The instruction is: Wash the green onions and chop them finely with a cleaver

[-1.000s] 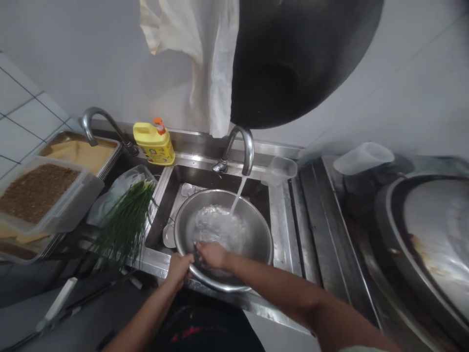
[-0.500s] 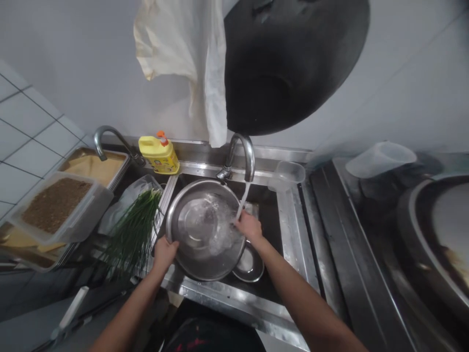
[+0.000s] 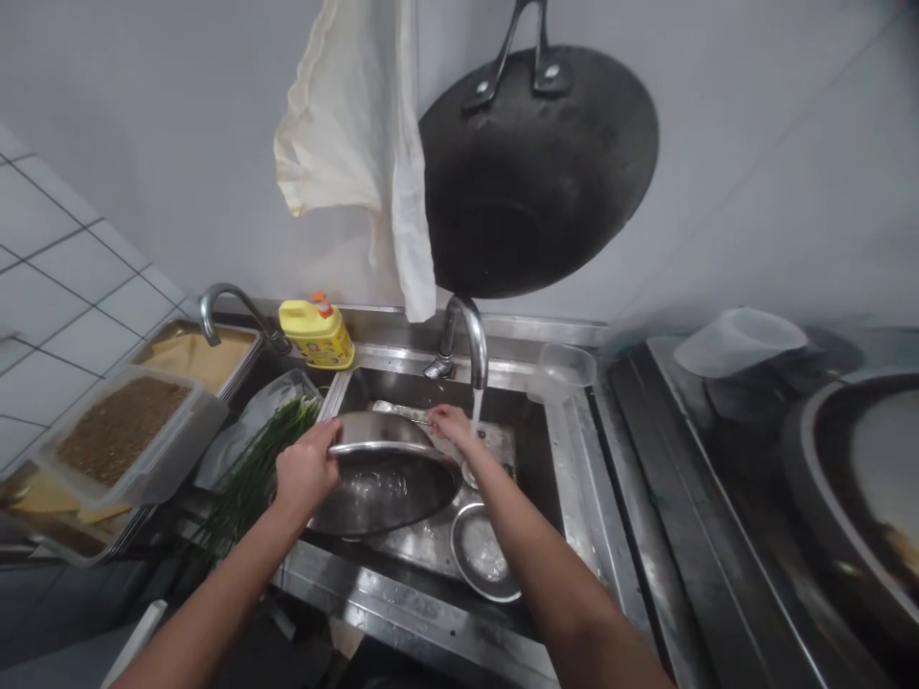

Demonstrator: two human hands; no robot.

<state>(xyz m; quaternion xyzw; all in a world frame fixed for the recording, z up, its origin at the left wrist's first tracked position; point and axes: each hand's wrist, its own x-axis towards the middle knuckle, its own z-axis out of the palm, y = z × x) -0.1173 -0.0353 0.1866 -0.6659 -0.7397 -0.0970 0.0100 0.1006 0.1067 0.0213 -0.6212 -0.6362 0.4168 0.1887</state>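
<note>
A round metal basin [image 3: 388, 498] is tipped steeply over the sink, its opening turned towards me and some water showing inside. My left hand [image 3: 305, 469] is closed around its rim at the left. Just beyond the basin's far side is my right hand [image 3: 451, 423], fingers curled together beside the running tap [image 3: 474, 335]; whether they touch the basin or pinch something small is hidden. Under my right forearm, a small metal bowl [image 3: 470, 555] with clear liquid sits in the sink [image 3: 535, 469]. A pale, spoon-like handle [image 3: 392, 409] lies behind the basin.
Green scallions [image 3: 251, 469] and a yellow detergent jug [image 3: 320, 335] are at the left, near a tub of brown crumbs [image 3: 122, 431]. A wok [image 3: 538, 182] and a cloth [image 3: 345, 124] hang above. At right stand plastic containers [image 3: 567, 368] and a large pan [image 3: 818, 450].
The basin has gone from lying level under the water to tipped towards me, with its water mostly out. My right hand has left its right rim and moved to the far side.
</note>
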